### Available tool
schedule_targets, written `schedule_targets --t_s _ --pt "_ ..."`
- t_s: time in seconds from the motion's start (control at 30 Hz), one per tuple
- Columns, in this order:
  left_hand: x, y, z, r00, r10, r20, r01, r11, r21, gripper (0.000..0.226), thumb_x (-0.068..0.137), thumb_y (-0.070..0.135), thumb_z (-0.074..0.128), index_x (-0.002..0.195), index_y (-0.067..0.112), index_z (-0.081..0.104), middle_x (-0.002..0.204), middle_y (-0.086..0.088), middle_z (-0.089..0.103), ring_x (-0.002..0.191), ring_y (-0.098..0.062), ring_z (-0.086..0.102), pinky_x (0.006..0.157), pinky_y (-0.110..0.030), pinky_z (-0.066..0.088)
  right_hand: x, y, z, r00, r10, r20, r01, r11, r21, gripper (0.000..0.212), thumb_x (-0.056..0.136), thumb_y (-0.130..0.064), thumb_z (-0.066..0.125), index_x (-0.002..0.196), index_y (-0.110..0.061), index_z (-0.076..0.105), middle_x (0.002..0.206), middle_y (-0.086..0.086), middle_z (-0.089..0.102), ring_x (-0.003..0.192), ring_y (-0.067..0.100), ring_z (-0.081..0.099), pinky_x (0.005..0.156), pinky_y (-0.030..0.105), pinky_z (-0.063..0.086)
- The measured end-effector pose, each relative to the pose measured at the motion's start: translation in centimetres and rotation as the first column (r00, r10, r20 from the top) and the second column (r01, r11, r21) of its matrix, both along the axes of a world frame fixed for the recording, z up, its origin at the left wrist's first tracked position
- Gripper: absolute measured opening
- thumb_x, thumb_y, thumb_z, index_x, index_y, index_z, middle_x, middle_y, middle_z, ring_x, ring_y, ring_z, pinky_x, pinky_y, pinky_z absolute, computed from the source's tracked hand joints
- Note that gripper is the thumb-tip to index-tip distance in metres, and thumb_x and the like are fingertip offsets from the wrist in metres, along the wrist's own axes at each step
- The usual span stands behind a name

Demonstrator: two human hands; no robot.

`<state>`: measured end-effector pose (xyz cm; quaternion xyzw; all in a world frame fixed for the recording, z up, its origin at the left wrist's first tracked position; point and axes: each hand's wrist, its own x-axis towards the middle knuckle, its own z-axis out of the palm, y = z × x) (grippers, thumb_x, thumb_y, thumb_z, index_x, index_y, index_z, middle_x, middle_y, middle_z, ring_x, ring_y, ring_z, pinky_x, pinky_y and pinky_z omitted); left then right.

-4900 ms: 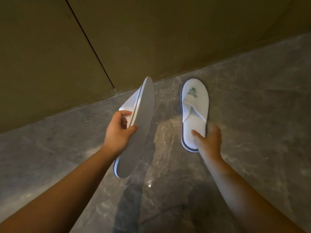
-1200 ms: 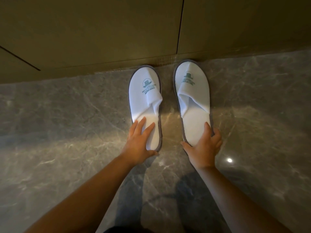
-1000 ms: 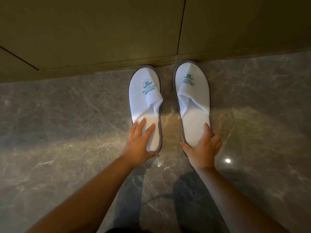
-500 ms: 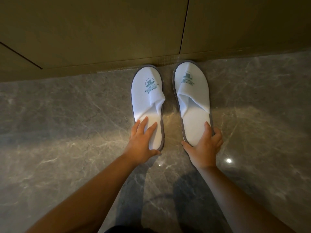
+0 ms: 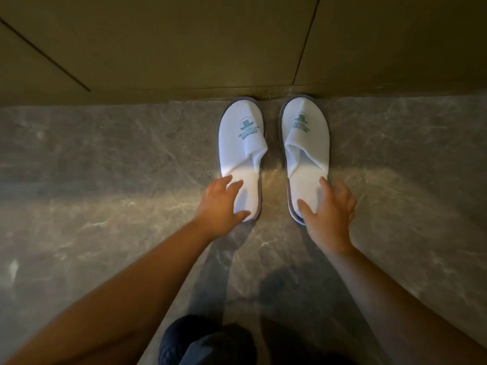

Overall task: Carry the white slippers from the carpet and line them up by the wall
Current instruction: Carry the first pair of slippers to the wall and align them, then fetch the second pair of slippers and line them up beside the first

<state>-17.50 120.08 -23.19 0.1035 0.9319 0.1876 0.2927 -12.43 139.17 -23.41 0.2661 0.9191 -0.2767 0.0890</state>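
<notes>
The left hand [image 5: 220,206] and right hand [image 5: 328,209], fingers spread over the heels of the left slipper [image 5: 241,143] and right slipper [image 5: 305,143] toe-on to the wall [image 5: 184,43], could nudge either slipper askew from it when lifting off.

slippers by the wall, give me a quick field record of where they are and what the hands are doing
left slipper: flat on floor, toe at wall base
right slipper: flat on floor, toe at wall base, parallel to the left one, narrow gap between
logo: green print on both uppers, text unreadable
left hand: open, fingers spread over the left slipper's heel
right hand: open, fingers spread over the right slipper's heel
floor: grey marble
wall: olive panels, dark seams
</notes>
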Motion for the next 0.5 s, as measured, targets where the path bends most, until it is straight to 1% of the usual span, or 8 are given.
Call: schedule_targets --t_s 0.07,0.1,0.17,0.2,0.27,0.4,0.47,0.5 --pt "0.3 -0.5 5.0 0.996 0.081 0.022 -0.083 0.989 0.121 0.054 0.082 0.032 0.057 0.131 0.016 0.039 0.140 -0.009 0.045 0.125 -0.025 0.043 0.103 -0.031 0.033 -0.2 -0.2 4.9 0.998 0.047 -0.047 -0.049 0.998 -0.042 0.047 0.081 -0.025 0.058 0.125 -0.014 0.045 0.139 0.016 0.038 0.128 0.032 0.026 0.104 0.047 0.028" --pt "0.7 -1.0 8.0 0.994 0.105 0.027 -0.108 0.981 0.159 0.048 0.083 0.030 0.056 0.127 0.016 0.044 0.134 -0.008 0.052 0.118 -0.023 0.050 0.096 -0.027 0.037 -0.2 -0.6 7.7 0.995 0.078 -0.070 -0.083 0.993 -0.080 0.040 0.082 -0.021 0.057 0.121 -0.014 0.050 0.135 0.015 0.044 0.125 0.031 0.031 0.101 0.044 0.031" --pt "1.9 -2.4 14.7 0.986 0.167 0.030 -0.169 0.965 0.201 0.039 0.083 0.028 0.055 0.120 0.016 0.051 0.125 -0.007 0.059 0.107 -0.021 0.056 0.086 -0.024 0.039 -0.1 -1.8 13.9 0.982 0.155 -0.104 -0.171 0.971 -0.167 0.029 0.083 -0.016 0.055 0.112 -0.013 0.057 0.125 0.014 0.054 0.117 0.027 0.041 0.090 0.034 0.036" --pt "2.6 -3.3 18.1 0.978 0.204 0.035 -0.206 0.955 0.213 0.037 0.084 0.027 0.054 0.118 0.016 0.052 0.122 -0.008 0.060 0.105 -0.021 0.057 0.084 -0.024 0.040 0.0 -2.5 17.3 0.976 0.188 -0.113 -0.208 0.955 -0.210 0.026 0.083 -0.014 0.055 0.109 -0.013 0.059 0.120 0.012 0.057 0.113 0.025 0.045 0.085 0.029 0.035" --pt "4.0 -5.4 25.1 0.958 0.282 0.055 -0.287 0.932 0.220 0.035 0.084 0.026 0.053 0.117 0.014 0.053 0.121 -0.008 0.060 0.105 -0.021 0.058 0.086 -0.027 0.043 -0.1 -4.5 24.2 0.963 0.241 -0.118 -0.266 0.914 -0.308 0.020 0.084 -0.014 0.053 0.103 -0.014 0.060 0.109 0.007 0.061 0.101 0.020 0.051 0.078 0.023 0.035" --pt "7.4 -10.1 39.3 0.893 0.444 0.070 -0.448 0.867 0.216 0.035 0.085 0.025 0.052 0.119 0.014 0.051 0.122 -0.008 0.059 0.103 -0.019 0.057 0.083 -0.025 0.042 -0.2 -9.4 38.4 0.908 0.397 -0.132 -0.412 0.795 -0.444 0.012 0.084 -0.014 0.053 0.092 -0.021 0.059 0.085 -0.008 0.060 0.079 0.008 0.054 0.061 0.009 0.037" --pt "9.1 -12.5 46.3 0.855 0.513 0.074 -0.517 0.830 0.212 0.036 0.085 0.026 0.052 0.119 0.014 0.051 0.122 -0.007 0.058 0.103 -0.018 0.057 0.083 -0.025 0.042 -0.1 -12.5 45.4 0.859 0.492 -0.142 -0.494 0.721 -0.486 0.012 0.084 -0.014 0.054 0.085 -0.026 0.057 0.078 -0.018 0.057 0.075 0.000 0.054 0.059 0.000 0.038" --pt "10.0 -13.8 49.6 0.830 0.554 0.074 -0.555 0.803 0.216 0.036 0.085 0.026 0.052 0.119 0.014 0.050 0.122 -0.007 0.058 0.104 -0.018 0.057 0.084 -0.025 0.043 0.0 -14.2 48.7 0.828 0.539 -0.151 -0.534 0.680 -0.502 0.014 0.084 -0.014 0.054 0.082 -0.028 0.057 0.078 -0.020 0.056 0.075 -0.002 0.054 0.060 -0.003 0.038"
